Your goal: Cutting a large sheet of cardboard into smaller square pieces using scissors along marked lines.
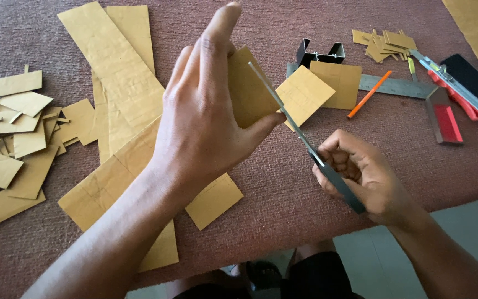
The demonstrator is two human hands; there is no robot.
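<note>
Nearest the lens: left hand (206, 119), raised above the table, thumb and fingers pinched on a small tan cardboard rectangle (250, 88) held upright in the air over the reddish-brown woven table cover (283, 199). Lower right: right hand (360, 177), curled into a closed grip around the dark handle of a long thin grey blade (294, 124), tip slanting up to meet the edge of the held cardboard piece. Beneath the left forearm: long tan cardboard strips (123, 83), flat on the cover, pencil lines faintly visible. Far left: heap of tan cardboard offcuts (12, 138). Beyond the blade: two square tan cardboard pieces (316, 88), overlapping, just in front of a small black metal bracket (321, 53). Further right: steel ruler (396, 86), orange pencil (369, 94) lying across it, red-and-grey utility knife (449, 83), small pile of cut tan cardboard bits (385, 44).
</note>
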